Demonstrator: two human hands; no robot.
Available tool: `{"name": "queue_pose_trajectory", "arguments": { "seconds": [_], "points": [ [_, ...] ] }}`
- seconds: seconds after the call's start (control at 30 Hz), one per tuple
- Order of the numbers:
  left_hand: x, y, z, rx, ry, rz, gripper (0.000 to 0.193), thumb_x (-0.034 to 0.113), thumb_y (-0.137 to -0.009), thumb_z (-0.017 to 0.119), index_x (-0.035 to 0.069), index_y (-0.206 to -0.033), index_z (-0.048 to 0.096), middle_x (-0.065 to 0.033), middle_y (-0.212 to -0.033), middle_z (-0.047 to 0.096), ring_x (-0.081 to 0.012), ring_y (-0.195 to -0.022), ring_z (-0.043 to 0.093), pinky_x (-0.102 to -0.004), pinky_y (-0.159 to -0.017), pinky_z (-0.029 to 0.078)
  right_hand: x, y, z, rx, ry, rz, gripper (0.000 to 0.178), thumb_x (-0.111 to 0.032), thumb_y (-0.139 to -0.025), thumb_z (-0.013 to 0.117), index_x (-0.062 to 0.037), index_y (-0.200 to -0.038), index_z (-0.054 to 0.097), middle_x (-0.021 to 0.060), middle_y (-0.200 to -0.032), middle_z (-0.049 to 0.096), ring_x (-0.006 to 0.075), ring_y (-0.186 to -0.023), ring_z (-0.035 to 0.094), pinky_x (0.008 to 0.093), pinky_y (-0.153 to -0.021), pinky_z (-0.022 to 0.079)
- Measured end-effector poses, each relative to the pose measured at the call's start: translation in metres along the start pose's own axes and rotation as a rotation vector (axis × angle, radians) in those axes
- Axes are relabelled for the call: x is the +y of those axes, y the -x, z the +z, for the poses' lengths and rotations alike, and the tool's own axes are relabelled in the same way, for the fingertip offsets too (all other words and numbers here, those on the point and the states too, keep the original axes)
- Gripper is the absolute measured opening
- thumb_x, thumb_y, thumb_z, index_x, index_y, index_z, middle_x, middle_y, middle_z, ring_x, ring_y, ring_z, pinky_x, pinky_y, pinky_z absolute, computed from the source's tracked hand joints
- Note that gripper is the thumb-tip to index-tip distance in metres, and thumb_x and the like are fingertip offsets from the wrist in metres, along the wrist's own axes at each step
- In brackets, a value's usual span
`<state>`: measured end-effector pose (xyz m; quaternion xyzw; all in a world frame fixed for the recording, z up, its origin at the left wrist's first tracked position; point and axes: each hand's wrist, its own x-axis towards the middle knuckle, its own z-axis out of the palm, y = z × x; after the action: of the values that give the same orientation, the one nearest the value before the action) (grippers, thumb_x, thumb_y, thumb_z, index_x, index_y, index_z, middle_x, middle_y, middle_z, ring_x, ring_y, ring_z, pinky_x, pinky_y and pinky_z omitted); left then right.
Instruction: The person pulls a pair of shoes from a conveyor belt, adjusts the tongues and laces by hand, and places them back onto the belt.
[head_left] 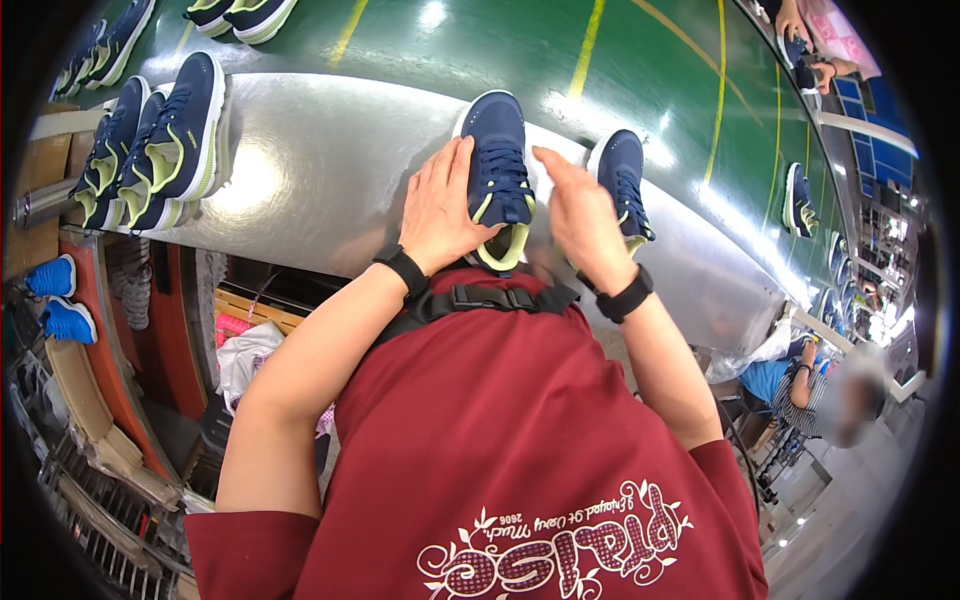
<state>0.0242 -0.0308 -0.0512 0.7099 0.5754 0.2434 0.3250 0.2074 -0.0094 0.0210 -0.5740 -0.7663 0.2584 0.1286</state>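
A navy sneaker (497, 165) with a pale lime lining and a white sole stands on the metal ledge in front of me, toe pointing away. My left hand (440, 205) holds its left side, fingers laid along the upper and thumb at the collar. To its right, my right hand (585, 220) is apart from that shoe, slightly blurred, with the fingers extended and nothing visible in them. Partly behind this hand is a second navy sneaker (626, 180), its heel end partly hidden. I cannot tell whether my right hand touches it.
Several matching sneakers (185, 125) lean together at the ledge's left end. Beyond the metal ledge (310, 150) runs a green belt (660, 60) with yellow lines, carrying more shoes. Bright blue shoes (68, 320) sit on a rack at left. Another person (800, 390) sits at the right.
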Motion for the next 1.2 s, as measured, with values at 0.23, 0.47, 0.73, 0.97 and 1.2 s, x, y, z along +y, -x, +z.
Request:
{"name": "queue_pose_trajectory", "arguments": {
  "seconds": [0.23,0.47,0.73,0.97,1.2],
  "points": [
    [-0.015,0.0,-0.038,-0.11,0.383,0.145,0.066,0.023,-0.069,0.07,0.012,-0.131,0.049,-0.0126,-0.141,0.038,-0.0346,-0.13,0.032,-0.0441,-0.108,0.028,-0.005,0.016,0.013,-0.194,-0.349,0.323,0.055,-0.002,-0.084,0.046,-0.0009,-0.138,0.038,0.0259,-0.125,0.054,0.0358,-0.113,0.057,0.0373,-0.095,0.045],
    [0.017,-0.03,-0.039,-0.023,0.382,0.095,0.022,0.006,-0.084,0.064,0.008,-0.105,0.068,-0.0074,-0.091,0.068,-0.0194,-0.086,0.063,-0.0297,-0.078,0.049,0.005,0.012,0.011,-0.249,-0.384,0.211,0.082,-0.017,-0.073,0.062,0.008,-0.141,0.023,0.0322,-0.114,0.055,0.0398,-0.105,0.059,0.0383,-0.091,0.046],
    [0.031,-0.053,-0.029,-0.128,0.053,0.268,0.022,0.006,-0.079,0.065,0.004,-0.101,0.066,-0.014,-0.08,0.066,-0.028,-0.075,0.065,-0.0361,-0.069,0.052,0.002,0.022,0.048,-0.145,-0.164,0.262,0.082,-0.012,-0.072,0.062,0.0097,-0.139,0.02,0.0258,-0.072,0.061,0.0426,-0.074,0.062,0.046,-0.07,0.049],
    [0.057,-0.075,-0.027,-0.265,-0.367,0.319,0.014,0.002,-0.073,0.06,-0.002,-0.086,0.064,-0.0167,-0.071,0.065,-0.0372,-0.074,0.063,-0.0434,-0.067,0.05,0.001,0.019,0.051,-0.118,-0.147,0.267,0.077,-0.008,-0.071,0.06,0.0089,-0.137,0.024,0.0279,-0.076,0.062,0.043,-0.074,0.063,0.0465,-0.073,0.05],
    [0.044,-0.092,-0.029,-0.369,-0.285,0.329,0.018,0.002,-0.068,0.063,-0.003,-0.086,0.066,-0.0172,-0.071,0.065,-0.0333,-0.07,0.065,-0.0404,-0.066,0.051,0.002,0.02,0.054,-0.089,-0.105,0.227,0.071,-0.004,-0.07,0.059,0.018,-0.131,0.03,0.0247,-0.079,0.063,0.0393,-0.076,0.064,0.0436,-0.07,0.051]
  ]
}}
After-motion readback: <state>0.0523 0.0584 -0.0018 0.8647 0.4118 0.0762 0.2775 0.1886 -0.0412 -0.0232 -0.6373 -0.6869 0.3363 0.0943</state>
